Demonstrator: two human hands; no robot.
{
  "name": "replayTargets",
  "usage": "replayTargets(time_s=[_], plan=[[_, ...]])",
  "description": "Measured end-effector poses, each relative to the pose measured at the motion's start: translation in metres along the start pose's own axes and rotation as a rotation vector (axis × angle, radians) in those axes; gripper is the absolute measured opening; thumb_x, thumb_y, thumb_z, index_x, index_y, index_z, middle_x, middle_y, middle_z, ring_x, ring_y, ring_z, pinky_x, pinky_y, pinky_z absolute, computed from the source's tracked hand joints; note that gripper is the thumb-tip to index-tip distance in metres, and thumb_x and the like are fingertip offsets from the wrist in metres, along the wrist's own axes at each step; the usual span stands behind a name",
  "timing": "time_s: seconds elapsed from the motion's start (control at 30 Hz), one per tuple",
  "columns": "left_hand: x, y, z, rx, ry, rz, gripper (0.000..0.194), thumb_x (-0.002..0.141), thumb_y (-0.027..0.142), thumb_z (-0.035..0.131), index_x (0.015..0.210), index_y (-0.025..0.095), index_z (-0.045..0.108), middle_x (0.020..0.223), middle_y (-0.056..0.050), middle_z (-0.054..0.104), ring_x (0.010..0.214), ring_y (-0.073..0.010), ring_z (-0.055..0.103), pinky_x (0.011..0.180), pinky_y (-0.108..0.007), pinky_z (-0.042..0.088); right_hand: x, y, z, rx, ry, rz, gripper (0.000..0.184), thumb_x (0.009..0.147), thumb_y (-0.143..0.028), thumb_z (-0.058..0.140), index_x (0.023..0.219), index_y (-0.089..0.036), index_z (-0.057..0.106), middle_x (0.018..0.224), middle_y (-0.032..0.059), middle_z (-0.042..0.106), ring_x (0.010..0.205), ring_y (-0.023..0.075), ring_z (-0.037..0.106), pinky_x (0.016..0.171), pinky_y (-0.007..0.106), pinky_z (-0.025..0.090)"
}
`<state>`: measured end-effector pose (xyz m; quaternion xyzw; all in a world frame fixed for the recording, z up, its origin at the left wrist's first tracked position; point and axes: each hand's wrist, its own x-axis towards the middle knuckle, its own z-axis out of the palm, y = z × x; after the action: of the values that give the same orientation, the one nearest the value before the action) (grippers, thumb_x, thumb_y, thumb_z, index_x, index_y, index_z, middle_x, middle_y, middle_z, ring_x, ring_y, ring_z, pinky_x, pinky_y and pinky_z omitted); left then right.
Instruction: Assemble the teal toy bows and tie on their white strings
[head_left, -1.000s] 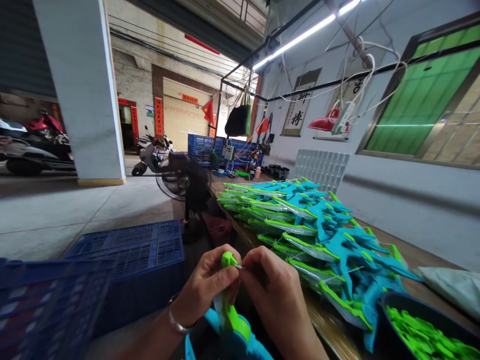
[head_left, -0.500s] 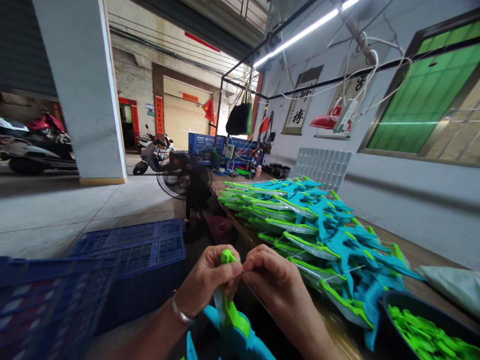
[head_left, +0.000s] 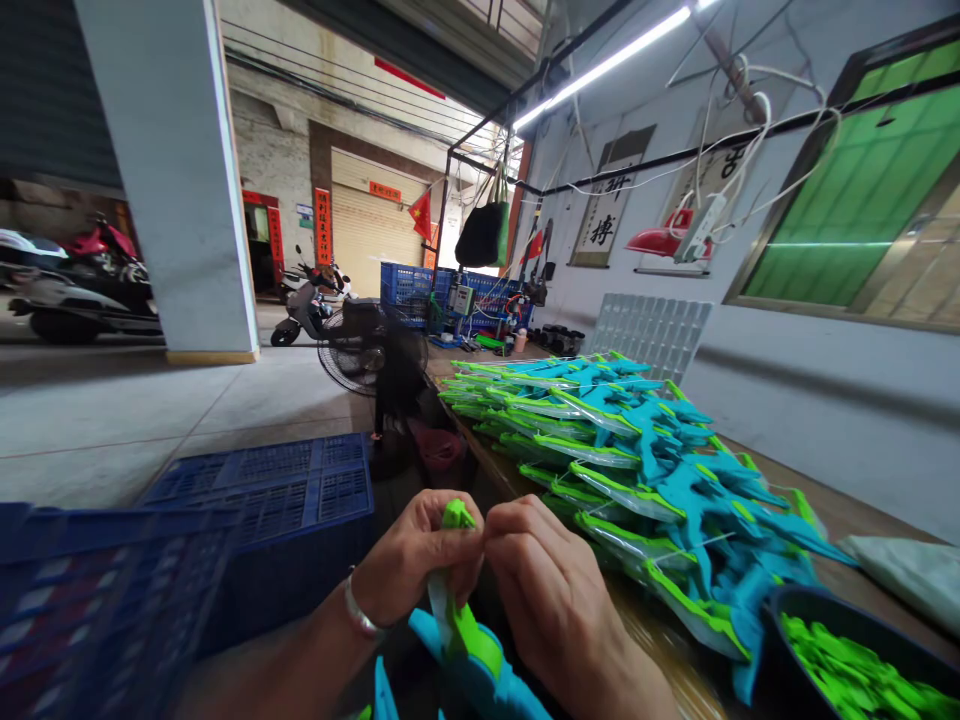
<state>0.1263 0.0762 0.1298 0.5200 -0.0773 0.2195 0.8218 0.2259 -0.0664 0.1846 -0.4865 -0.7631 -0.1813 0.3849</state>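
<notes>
My left hand [head_left: 420,550], with a silver bangle at the wrist, grips the upper end of a blue-and-green plastic toy [head_left: 476,645]. The toy's bright green tip sticks up between thumb and fingers, and its blue body hangs below at the bottom edge. Close against the left fingertips, my right hand [head_left: 559,600] is closed in a pinch. What lies in that pinch is hidden by its fingers. Beside my right hand is a pile of similar toys [head_left: 667,460], blue with curved green arms and thin white strings.
A dark tub [head_left: 787,640] of green plastic pieces stands at the lower right. Blue crates [head_left: 255,485] sit on the left. A black fan [head_left: 367,350] stands ahead. The wooden table [head_left: 847,500] carries the pile, with a whitish bag [head_left: 907,570] beyond it.
My right hand has turned, its back now more toward me and its fingertips more hidden. My left hand keeps its grip on the toy. The whole view has shifted slightly.
</notes>
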Motion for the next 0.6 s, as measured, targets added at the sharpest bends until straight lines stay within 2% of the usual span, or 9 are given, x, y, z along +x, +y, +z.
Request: replayTargets(time_s=[0.1, 0.27, 0.37, 0.47, 0.6], plan=[[-0.002, 0.002, 0.005, -0.012, 0.021, 0.016, 0.025, 0.082, 0.033, 0.079, 0.079, 0.016, 0.061, 0.052, 0.002, 0.061, 0.041, -0.0091, 0.052, 0.042, -0.017, 0.038, -0.001, -0.003, 0.004, 0.049, 0.046, 0.099, 0.019, 0.099, -0.003, 0.045, 0.089, -0.019, 0.049, 0.090, 0.0039, 0.058, 0.081, 0.0148, 0.054, 0.071, 0.027, 0.046], [-0.003, 0.000, 0.009, -0.021, 0.040, 0.095, 0.022, 0.083, 0.030, 0.079, 0.085, 0.018, 0.061, 0.056, 0.004, 0.063, 0.043, -0.0082, 0.054, 0.044, -0.016, 0.039, 0.002, -0.008, 0.007, 0.311, 0.161, 0.359, 0.019, 0.100, -0.015, 0.051, 0.082, -0.021, 0.049, 0.084, -0.0006, 0.062, 0.073, 0.0100, 0.059, 0.066, 0.020, 0.048], [-0.003, -0.003, 0.008, 0.024, 0.034, 0.126, 0.020, 0.085, 0.032, 0.077, 0.085, 0.017, 0.064, 0.053, 0.004, 0.062, 0.041, -0.0077, 0.052, 0.042, -0.016, 0.038, 0.006, -0.011, 0.004, 0.432, 0.148, 0.479, 0.017, 0.098, -0.020, 0.054, 0.081, -0.020, 0.053, 0.082, 0.0005, 0.064, 0.073, 0.0114, 0.062, 0.064, 0.019, 0.051], [-0.005, -0.004, 0.005, 0.066, 0.041, 0.136, 0.021, 0.086, 0.034, 0.076, 0.083, 0.017, 0.065, 0.051, 0.003, 0.060, 0.040, -0.0079, 0.051, 0.042, -0.017, 0.039, 0.008, -0.011, 0.002, 0.496, 0.116, 0.541, 0.015, 0.097, -0.022, 0.056, 0.083, -0.019, 0.056, 0.082, 0.0011, 0.066, 0.074, 0.0119, 0.063, 0.064, 0.018, 0.052], [-0.007, -0.004, 0.003, 0.098, 0.052, 0.132, 0.021, 0.087, 0.034, 0.075, 0.083, 0.016, 0.065, 0.050, 0.004, 0.057, 0.041, -0.0083, 0.050, 0.043, -0.018, 0.042, 0.003, -0.007, 0.006, 0.432, 0.122, 0.521, 0.012, 0.097, -0.020, 0.057, 0.085, -0.020, 0.058, 0.081, -0.0002, 0.065, 0.071, 0.0106, 0.062, 0.063, 0.017, 0.051]])
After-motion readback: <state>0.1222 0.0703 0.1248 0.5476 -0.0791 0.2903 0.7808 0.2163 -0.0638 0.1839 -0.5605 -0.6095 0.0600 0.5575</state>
